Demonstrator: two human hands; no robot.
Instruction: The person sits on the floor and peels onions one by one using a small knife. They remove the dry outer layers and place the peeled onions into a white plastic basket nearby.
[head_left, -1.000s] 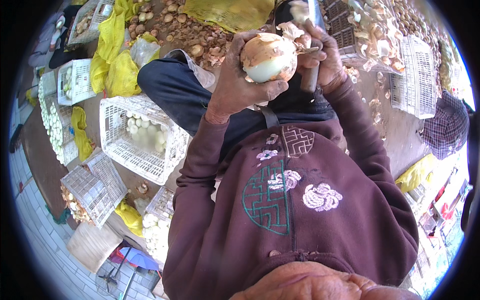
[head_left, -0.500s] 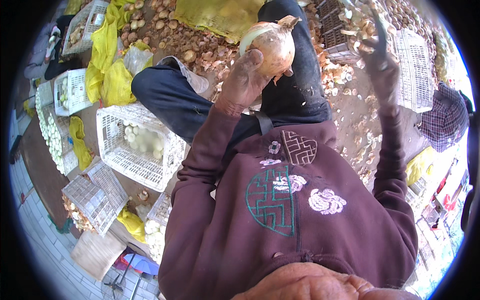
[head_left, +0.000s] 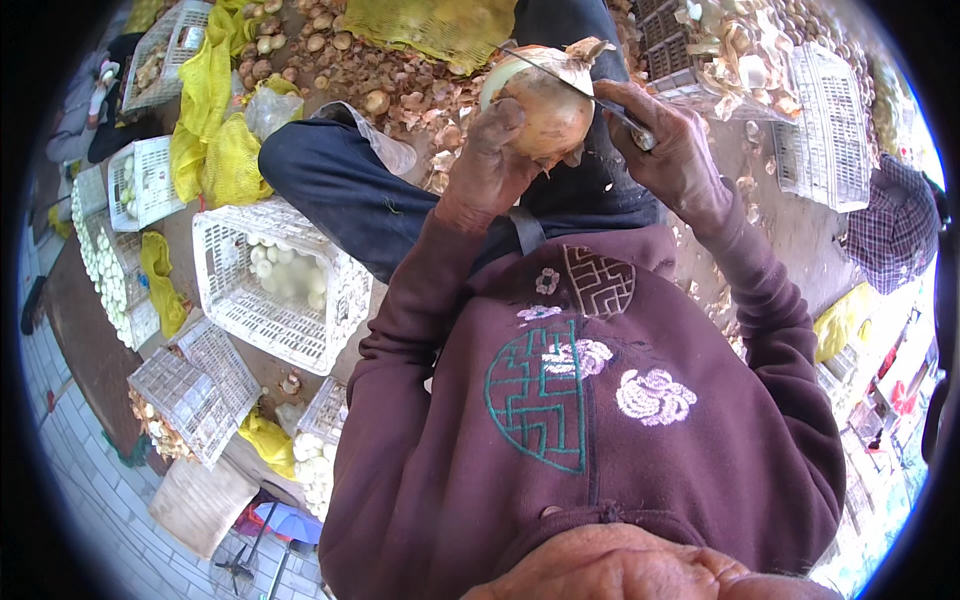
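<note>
My left hand [head_left: 492,160] is closed round a large onion [head_left: 545,118], held up over my knees. Its brown skin is partly peeled, with a pale patch on the left side and a dry neck at the top. My right hand [head_left: 668,150] grips a knife [head_left: 545,70] by its handle. The thin blade lies slantwise across the upper part of the onion, its tip pointing up and left. Whether the edge has cut into the onion cannot be made out.
A white plastic crate [head_left: 285,335] with peeled onions [head_left: 285,270] stands to my left. Yellow mesh sacks [head_left: 430,28] and unpeeled onions [head_left: 318,42] lie ahead among loose skins. At the right, a crate heaped with peelings [head_left: 745,65] stands beside a white crate [head_left: 825,130]. Another person's checked sleeve [head_left: 890,225] is farther right.
My right hand has swung in from the far right, bringing the knife's blade to the onion. My left hand holds the onion in nearly the same place.
</note>
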